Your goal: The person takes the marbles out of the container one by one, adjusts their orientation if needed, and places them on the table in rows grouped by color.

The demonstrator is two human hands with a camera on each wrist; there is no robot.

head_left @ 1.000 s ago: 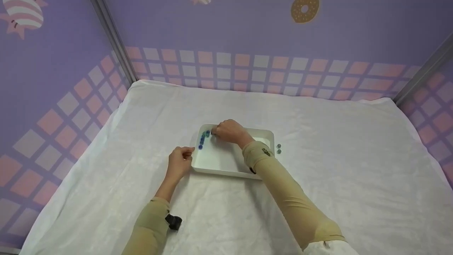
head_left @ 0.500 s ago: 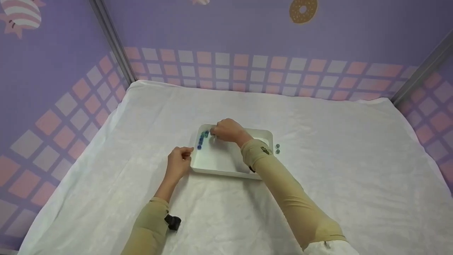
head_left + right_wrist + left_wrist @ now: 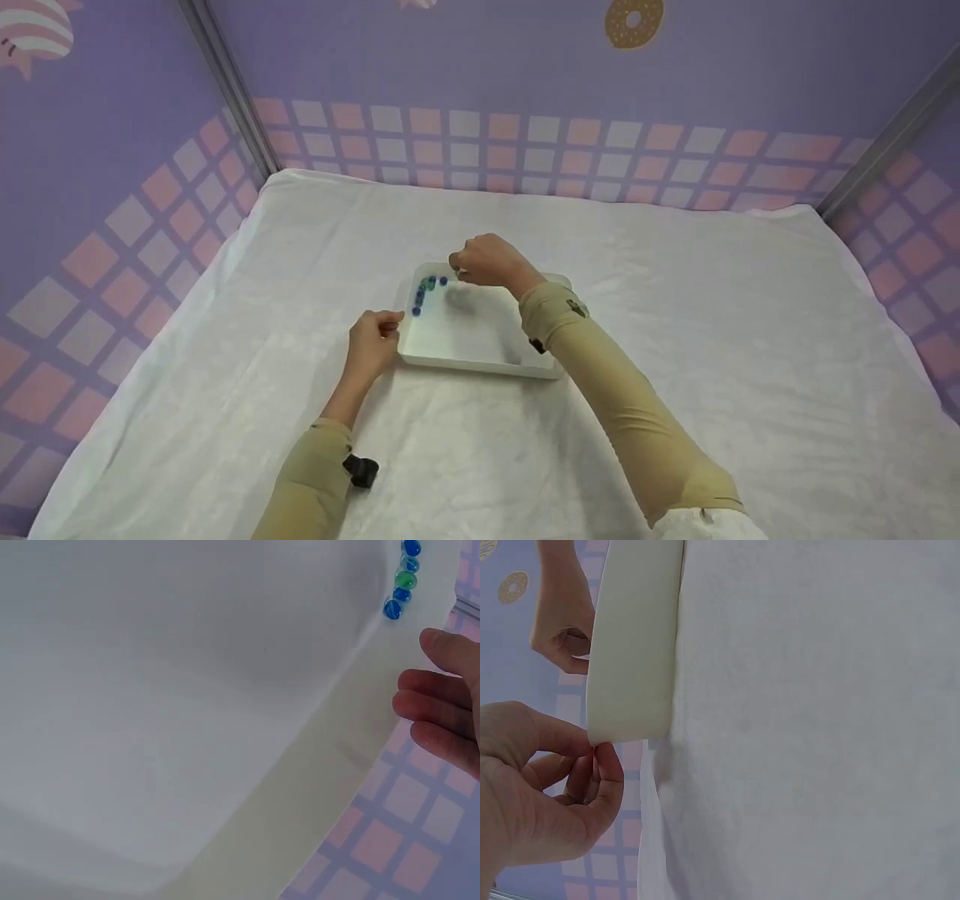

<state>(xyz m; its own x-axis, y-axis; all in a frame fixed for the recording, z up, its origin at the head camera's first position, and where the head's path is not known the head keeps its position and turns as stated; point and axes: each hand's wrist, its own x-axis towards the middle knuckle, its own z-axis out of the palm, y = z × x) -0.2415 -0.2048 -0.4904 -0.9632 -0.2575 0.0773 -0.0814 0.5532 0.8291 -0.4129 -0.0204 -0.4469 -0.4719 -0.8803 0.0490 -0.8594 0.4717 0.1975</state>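
Note:
A shallow white tray (image 3: 469,366) lies on the cloth. Several blue and green glass marbles (image 3: 420,298) line its left wall and far left corner, with one blue marble (image 3: 443,281) at the row's right end. My left hand (image 3: 371,343) pinches the tray's left rim between thumb and index finger, as the left wrist view shows at the tray's corner (image 3: 630,709). Over the tray's far rim hovers my right hand (image 3: 491,261), its fingers (image 3: 431,705) loosely bent with nothing between them, near the marbles (image 3: 403,585).
A white cloth (image 3: 712,337) covers the table. Purple walls with pink and white squares (image 3: 540,135) stand behind and at both sides. A small black device (image 3: 361,471) is strapped at the left forearm.
My right hand has risen from the marble row toward the far rim, uncovering the blue marble at the row's end. Two marbles right of the tray are now hidden behind the right sleeve.

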